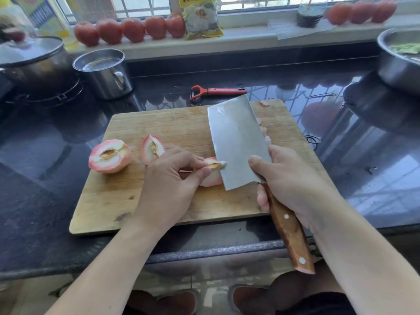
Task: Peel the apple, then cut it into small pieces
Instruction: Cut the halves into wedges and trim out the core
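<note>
The dark surface (pixel 45 201) carries a wooden board (pixel 159 201), and on it the peeled apple lies in three parts: a half (pixel 109 156) at the board's left, cut face up with the core showing, a quarter (pixel 151 148) just beside it, and a second quarter (pixel 212 171) near the board's middle, where the work is. The cleaver (pixel 236 139) stands over that quarter with its broad blade nearly upright and its long axis running from the near right, where the wooden handle points back toward the person, away to the far left; the edge meets the quarter at its right end, right by the core. The right hand (pixel 293 185) wraps the handle at the blade's heel, forefinger and thumb up against the steel. The left hand (pixel 172 178) lies directly left of the blade, its grip pinching the quarter between thumb and fingertips (pixel 200 163), which sit very close to the flat of the blade. The quarter's length runs roughly along the blade, so the cut looks set to trim the core off it; I judge the fingertips need to stay curled back from the edge. A red peeler (pixel 218 91) lies on the surface beyond the board, with a few peel scraps (pixel 263 130) to the right of the blade.
</note>
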A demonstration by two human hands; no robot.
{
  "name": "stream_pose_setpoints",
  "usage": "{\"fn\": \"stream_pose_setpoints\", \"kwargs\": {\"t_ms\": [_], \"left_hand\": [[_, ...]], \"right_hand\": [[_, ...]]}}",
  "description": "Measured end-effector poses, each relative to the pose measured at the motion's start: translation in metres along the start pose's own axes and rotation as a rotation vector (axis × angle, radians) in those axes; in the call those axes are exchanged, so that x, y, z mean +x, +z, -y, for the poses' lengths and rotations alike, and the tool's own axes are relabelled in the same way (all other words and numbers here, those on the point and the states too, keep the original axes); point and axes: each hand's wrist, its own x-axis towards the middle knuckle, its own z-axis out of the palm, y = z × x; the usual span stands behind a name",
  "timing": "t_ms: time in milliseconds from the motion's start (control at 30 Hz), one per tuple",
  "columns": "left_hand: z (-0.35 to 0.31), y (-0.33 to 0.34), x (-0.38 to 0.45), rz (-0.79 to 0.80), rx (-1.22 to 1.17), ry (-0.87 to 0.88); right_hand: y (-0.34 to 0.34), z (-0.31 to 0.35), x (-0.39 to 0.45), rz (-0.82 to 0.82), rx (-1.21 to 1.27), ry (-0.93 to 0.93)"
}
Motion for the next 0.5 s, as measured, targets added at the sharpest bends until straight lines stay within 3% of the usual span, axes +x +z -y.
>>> {"fn": "stream_pose_setpoints", "kwargs": {"t_ms": [500], "left_hand": [[0.0005, 0.0008, 0.0016, -0.008, -0.022, -0.027]], "right_hand": [[-0.0008, -0.0033, -0.0080, 0.028, -0.076, -0.044]]}}
